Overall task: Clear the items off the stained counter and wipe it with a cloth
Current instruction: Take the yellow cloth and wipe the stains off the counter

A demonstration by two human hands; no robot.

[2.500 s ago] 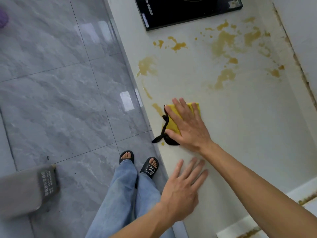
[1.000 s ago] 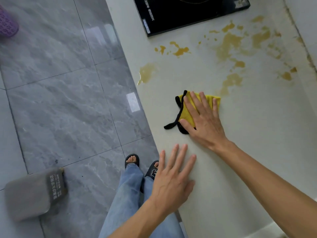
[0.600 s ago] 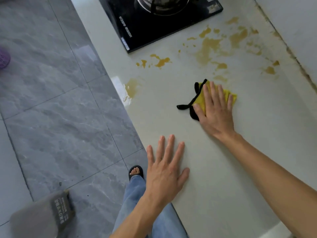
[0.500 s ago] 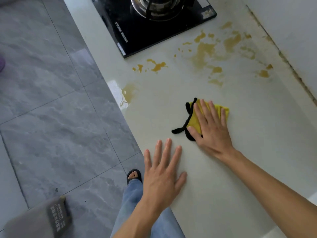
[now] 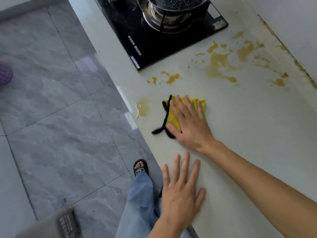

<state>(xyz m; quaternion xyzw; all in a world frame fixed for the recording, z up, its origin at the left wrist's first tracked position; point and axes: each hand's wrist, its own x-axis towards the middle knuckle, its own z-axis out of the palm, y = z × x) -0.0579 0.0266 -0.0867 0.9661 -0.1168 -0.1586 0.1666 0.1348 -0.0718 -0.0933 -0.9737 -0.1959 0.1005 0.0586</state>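
Observation:
A yellow cloth with a black edge (image 5: pixel 172 115) lies flat on the pale counter (image 5: pixel 248 127). My right hand (image 5: pixel 190 123) presses down on the cloth with fingers spread. My left hand (image 5: pixel 181 188) rests flat on the counter near its front edge, holding nothing. Yellow-brown stains (image 5: pixel 221 66) spread across the counter beyond the cloth, with smaller ones (image 5: pixel 169 78) near the stove corner and a wet patch (image 5: pixel 143 107) at the counter's front edge, just left of the cloth.
A black gas stove (image 5: pixel 154 40) with a dark pan (image 5: pixel 176 4) on its burner stands at the back of the counter. A grimy wall joint (image 5: pixel 291 54) runs along the right. Grey floor tiles (image 5: pixel 60 117), a purple basket (image 5: pixel 5 74) and my sandalled foot (image 5: pixel 140 167) are at left.
My right hand has slid the cloth left, towards the wet patch at the counter's front edge, after sweeping it away from me. The view has shifted to take in the stove. The left hand stays flat.

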